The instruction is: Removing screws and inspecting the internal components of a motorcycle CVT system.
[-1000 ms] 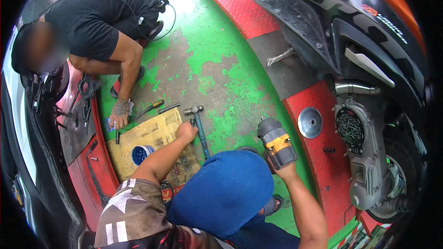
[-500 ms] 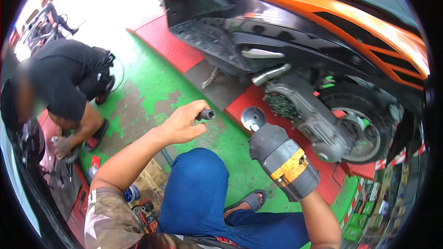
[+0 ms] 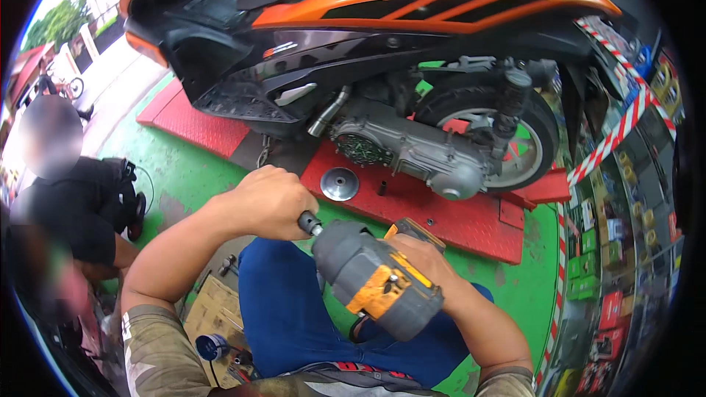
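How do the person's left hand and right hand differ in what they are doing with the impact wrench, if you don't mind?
The left hand pinches the small dark socket at the wrench's nose; the right hand wraps the handle of the grey-and-yellow impact wrench. Left is fisted, knuckles up; right is mostly hidden. Both are bare.

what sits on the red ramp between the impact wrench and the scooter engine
In the head view, a round silver metal disc and a small dark bolt lie on the red ramp.

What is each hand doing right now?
Left hand: closed on the socket at the tool's nose.
Right hand: closed around the impact wrench.
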`<control>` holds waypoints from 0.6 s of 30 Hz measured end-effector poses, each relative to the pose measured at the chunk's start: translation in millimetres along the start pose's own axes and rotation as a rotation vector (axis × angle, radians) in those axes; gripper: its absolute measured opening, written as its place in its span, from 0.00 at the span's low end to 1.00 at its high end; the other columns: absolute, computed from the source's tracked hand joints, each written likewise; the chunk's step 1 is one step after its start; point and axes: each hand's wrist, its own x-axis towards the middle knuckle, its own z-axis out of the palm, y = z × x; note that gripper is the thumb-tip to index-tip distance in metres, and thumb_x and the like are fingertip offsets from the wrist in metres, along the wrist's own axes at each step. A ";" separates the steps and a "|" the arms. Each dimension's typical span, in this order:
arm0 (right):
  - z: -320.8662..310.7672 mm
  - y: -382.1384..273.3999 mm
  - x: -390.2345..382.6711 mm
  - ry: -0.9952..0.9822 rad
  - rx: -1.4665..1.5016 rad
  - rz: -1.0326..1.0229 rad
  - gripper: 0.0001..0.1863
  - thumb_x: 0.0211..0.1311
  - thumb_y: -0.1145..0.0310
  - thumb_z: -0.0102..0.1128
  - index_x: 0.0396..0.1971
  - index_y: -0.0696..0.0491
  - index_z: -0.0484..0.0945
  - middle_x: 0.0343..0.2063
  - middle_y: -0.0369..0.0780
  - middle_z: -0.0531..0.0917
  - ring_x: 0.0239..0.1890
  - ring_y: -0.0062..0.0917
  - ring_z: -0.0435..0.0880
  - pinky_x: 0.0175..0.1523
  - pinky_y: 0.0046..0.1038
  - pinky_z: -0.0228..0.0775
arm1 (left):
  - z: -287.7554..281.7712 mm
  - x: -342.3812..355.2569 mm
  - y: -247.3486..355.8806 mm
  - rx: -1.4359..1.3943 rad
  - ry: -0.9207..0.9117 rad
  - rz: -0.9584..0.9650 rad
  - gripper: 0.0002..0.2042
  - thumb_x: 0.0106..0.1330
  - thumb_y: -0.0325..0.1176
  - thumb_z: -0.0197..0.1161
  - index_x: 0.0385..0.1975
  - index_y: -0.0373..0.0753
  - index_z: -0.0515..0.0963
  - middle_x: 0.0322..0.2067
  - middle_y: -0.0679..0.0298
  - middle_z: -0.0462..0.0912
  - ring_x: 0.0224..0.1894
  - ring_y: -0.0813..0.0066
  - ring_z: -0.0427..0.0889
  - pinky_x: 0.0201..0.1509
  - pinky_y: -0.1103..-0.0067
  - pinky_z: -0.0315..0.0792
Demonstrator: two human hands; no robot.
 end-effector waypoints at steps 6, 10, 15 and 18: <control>-3.0 -4.4 -16.3 -0.005 0.105 0.012 0.35 0.46 0.60 0.75 0.57 0.56 0.77 0.46 0.48 0.84 0.51 0.47 0.83 0.57 0.42 0.75 | 3.6 12.8 8.9 -0.037 -0.169 0.060 0.09 0.46 0.42 0.68 0.19 0.45 0.81 0.17 0.57 0.79 0.27 0.49 0.83 0.32 0.56 0.73; -4.4 -8.0 -13.4 -0.008 -0.420 -0.165 0.23 0.60 0.63 0.72 0.54 0.52 0.79 0.48 0.40 0.85 0.52 0.38 0.84 0.59 0.39 0.75 | 8.7 26.1 24.6 0.098 0.381 0.050 0.06 0.48 0.37 0.70 0.20 0.46 0.81 0.20 0.60 0.82 0.28 0.55 0.84 0.33 0.62 0.74; 1.3 -17.4 -34.7 0.106 1.309 0.330 0.26 0.59 0.74 0.66 0.59 0.57 0.74 0.38 0.40 0.82 0.42 0.25 0.83 0.51 0.31 0.77 | -8.2 51.2 64.8 0.315 0.850 0.149 0.09 0.46 0.34 0.75 0.21 0.52 0.79 0.19 0.69 0.78 0.24 0.66 0.80 0.32 0.71 0.69; -8.7 -33.6 -34.0 0.112 1.525 0.372 0.29 0.57 0.76 0.64 0.60 0.60 0.71 0.31 0.40 0.79 0.36 0.26 0.81 0.47 0.31 0.76 | -16.4 62.8 69.7 0.362 0.770 0.157 0.09 0.45 0.33 0.76 0.20 0.51 0.78 0.18 0.70 0.77 0.24 0.66 0.80 0.32 0.70 0.69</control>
